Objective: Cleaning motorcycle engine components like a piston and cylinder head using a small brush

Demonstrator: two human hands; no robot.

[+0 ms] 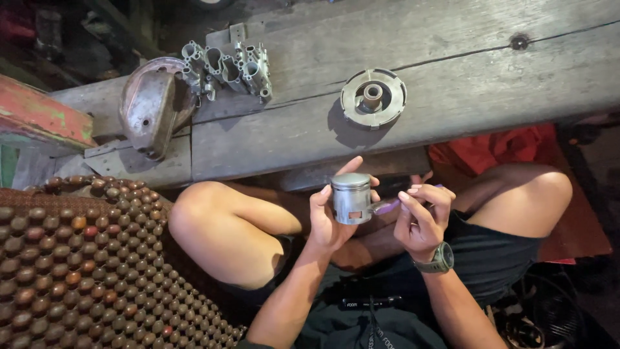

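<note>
My left hand [328,216] grips a small silver metal piston [351,198], held upright above my lap with its flat crown up. My right hand [421,216], with a grey watch [439,260] on its wrist, pinches a thin purple tool [388,205] whose tip reaches the piston's right side near its pin hole. Both hands are close together between my bent knees.
A grey wooden bench [452,71] lies ahead with a round metal disc part [373,98], a cast finned engine part [227,64] and a domed metal cover [150,106]. A brown beaded mat [84,271] covers the left. A red cloth [497,148] is at right.
</note>
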